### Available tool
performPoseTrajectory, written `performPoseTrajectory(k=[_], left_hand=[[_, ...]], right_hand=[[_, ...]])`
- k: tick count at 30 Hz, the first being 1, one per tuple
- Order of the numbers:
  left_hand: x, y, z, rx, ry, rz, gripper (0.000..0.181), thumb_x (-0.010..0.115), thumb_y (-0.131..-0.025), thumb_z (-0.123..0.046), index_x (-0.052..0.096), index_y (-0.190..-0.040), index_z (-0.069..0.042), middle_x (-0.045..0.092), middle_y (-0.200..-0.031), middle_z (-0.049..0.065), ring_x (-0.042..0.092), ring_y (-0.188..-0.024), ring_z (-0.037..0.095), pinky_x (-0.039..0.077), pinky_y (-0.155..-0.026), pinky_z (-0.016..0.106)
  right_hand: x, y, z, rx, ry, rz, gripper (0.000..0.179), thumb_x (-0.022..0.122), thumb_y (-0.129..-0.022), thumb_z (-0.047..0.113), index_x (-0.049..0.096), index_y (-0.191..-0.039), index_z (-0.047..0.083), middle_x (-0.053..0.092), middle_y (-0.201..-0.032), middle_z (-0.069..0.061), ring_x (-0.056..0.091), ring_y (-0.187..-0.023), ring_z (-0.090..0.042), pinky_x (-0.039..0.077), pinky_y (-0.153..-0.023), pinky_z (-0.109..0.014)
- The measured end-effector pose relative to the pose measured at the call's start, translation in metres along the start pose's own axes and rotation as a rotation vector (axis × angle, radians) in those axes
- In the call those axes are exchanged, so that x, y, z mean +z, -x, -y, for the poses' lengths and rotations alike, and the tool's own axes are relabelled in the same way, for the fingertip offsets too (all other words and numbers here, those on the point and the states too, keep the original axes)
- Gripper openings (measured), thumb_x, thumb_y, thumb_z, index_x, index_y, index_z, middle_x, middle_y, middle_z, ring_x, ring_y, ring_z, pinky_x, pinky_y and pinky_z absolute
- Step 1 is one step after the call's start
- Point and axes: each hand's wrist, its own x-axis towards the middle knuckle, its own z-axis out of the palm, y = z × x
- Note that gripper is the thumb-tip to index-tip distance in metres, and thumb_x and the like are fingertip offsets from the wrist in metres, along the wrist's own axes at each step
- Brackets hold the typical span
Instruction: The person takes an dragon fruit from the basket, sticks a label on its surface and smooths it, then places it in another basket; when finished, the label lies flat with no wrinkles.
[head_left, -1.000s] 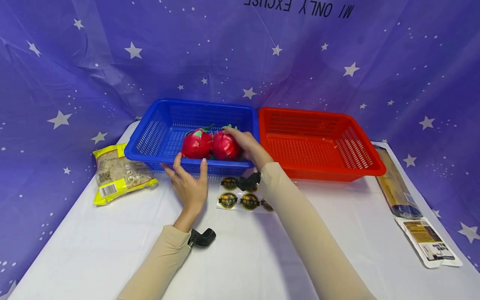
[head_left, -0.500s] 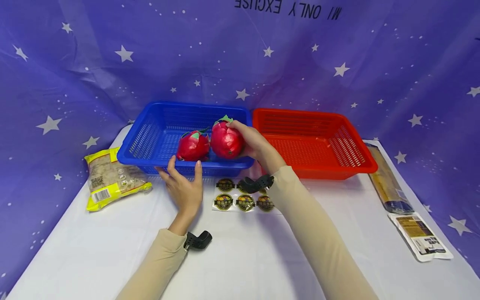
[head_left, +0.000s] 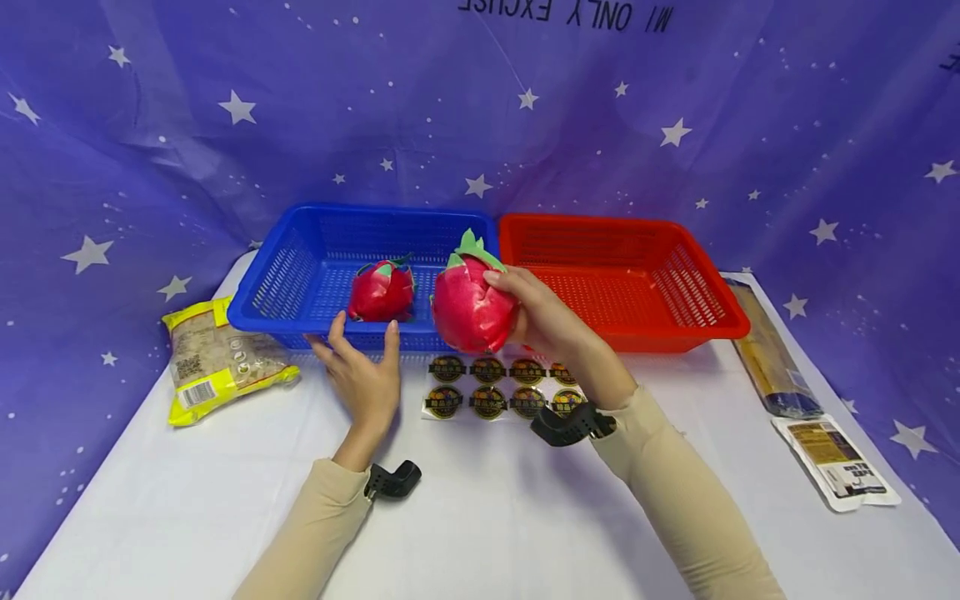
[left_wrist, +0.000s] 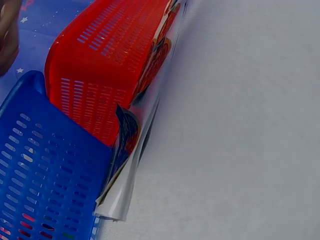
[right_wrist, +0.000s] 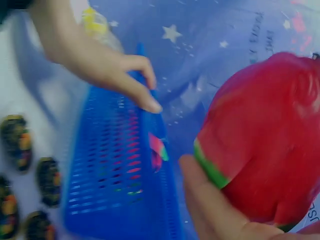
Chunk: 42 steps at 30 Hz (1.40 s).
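My right hand (head_left: 551, 325) grips a pink-red dragon fruit (head_left: 472, 307) with green leaf tips, held up in front of the blue basket's right end. It fills the right side of the right wrist view, fingers along its lower side. A second dragon fruit (head_left: 381, 292) lies inside the blue basket (head_left: 300, 318), near its front wall. My left hand (head_left: 363, 383) rests its fingertips on that basket's front rim, the fingers spread and fairly straight. In the left wrist view the blue basket's slotted wall (left_wrist: 45, 165) shows.
A red basket (head_left: 637, 342) stands right beside the blue one. Before them lies a sheet of round black-and-gold stickers (head_left: 487, 402). A yellow-edged bag (head_left: 232, 358) is at the left; a long brown package (head_left: 772, 354) and a white-edged pouch (head_left: 836, 467) lie at the right.
My right hand has lifted one dragon fruit out of the blue basket and brought it toward me, over its front rim. The left hand has stayed at the rim.
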Motion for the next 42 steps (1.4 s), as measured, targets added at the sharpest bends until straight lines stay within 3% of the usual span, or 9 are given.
performPoseTrajectory(k=[5,12,17,24,29,42], left_hand=[[-0.001,-0.002,0.000,-0.007,0.002,0.009,0.071,0.058,-0.078,-0.058,0.031,-0.133,-0.022,0.004,-0.148,0.029,0.016,-0.136,0.040,0.022,-0.106,0.053],[-0.001,-0.001,0.000,-0.025,0.016,0.017,0.070,0.057,-0.078,-0.057,0.031,-0.133,-0.021,0.002,-0.148,0.028,0.014,-0.137,0.039,0.020,-0.107,0.052],[-0.003,-0.003,0.000,-0.010,0.002,0.017,0.070,0.058,-0.077,-0.058,0.032,-0.132,-0.022,0.005,-0.148,0.027,0.014,-0.137,0.039,0.021,-0.107,0.051],[-0.003,-0.003,0.000,0.006,-0.004,0.014,0.070,0.059,-0.077,-0.057,0.032,-0.132,-0.022,0.007,-0.147,0.027,0.016,-0.137,0.038,0.023,-0.107,0.051],[-0.003,-0.003,-0.001,0.006,-0.010,0.003,0.071,0.058,-0.077,-0.058,0.033,-0.131,-0.021,0.009,-0.147,0.028,0.016,-0.137,0.037,0.022,-0.107,0.050],[-0.003,-0.002,0.000,0.019,-0.023,-0.010,0.070,0.058,-0.077,-0.058,0.034,-0.131,-0.020,0.012,-0.146,0.026,0.016,-0.137,0.036,0.021,-0.108,0.049]], right_hand=[[0.000,0.030,-0.022,-0.021,0.033,0.017,0.061,0.047,-0.085,0.030,0.020,-0.137,0.016,0.031,-0.134,-0.016,0.051,-0.110,-0.031,0.048,-0.084,-0.048],[-0.009,0.066,-0.059,-0.062,0.101,0.134,0.066,0.050,-0.085,0.027,0.016,-0.140,0.013,0.025,-0.134,-0.018,0.048,-0.110,-0.025,0.050,-0.083,-0.044],[-0.011,0.084,-0.092,-0.057,0.123,0.161,0.067,0.052,-0.086,0.026,0.016,-0.139,0.011,0.027,-0.132,-0.023,0.049,-0.110,-0.024,0.050,-0.084,-0.043],[0.000,0.101,-0.128,-0.003,0.349,0.028,0.067,0.060,-0.083,0.029,0.023,-0.137,0.015,0.041,-0.126,-0.020,0.047,-0.111,-0.027,0.048,-0.085,-0.036],[0.013,0.111,-0.135,0.086,0.336,-0.026,0.071,0.064,-0.080,0.029,0.024,-0.138,0.019,0.044,-0.121,-0.018,0.050,-0.103,-0.024,0.051,-0.080,-0.035],[0.032,0.115,-0.128,0.176,0.372,-0.193,0.076,0.067,-0.077,0.036,0.026,-0.139,0.021,0.046,-0.118,-0.010,0.049,-0.096,-0.020,0.048,-0.071,-0.029]])
